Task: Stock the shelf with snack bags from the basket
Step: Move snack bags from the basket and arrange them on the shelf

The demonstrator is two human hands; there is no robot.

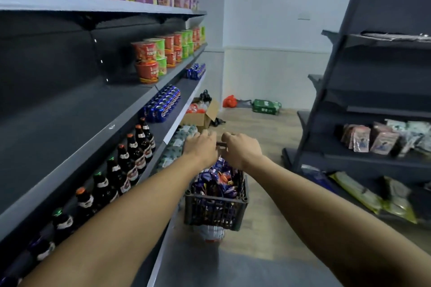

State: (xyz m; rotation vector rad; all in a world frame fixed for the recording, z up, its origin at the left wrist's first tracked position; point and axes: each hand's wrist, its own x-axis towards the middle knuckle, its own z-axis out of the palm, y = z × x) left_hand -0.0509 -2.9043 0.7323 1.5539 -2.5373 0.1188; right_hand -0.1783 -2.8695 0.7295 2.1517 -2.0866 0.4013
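Forearms reach forward over aisle. Left hand and right hand side by side, both curled on handle. Basket of snack bags hangs directly below, equally near both. Shelf lies left.

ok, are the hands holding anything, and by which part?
Both: left hand and right hand grip the basket by its handle, side by side, above the snack bags.

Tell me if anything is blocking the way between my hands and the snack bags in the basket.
Nothing visible does. Both the left hand and the right hand grip the handle above the dark basket, and the snack bags lie heaped and uncovered in its open top just below.
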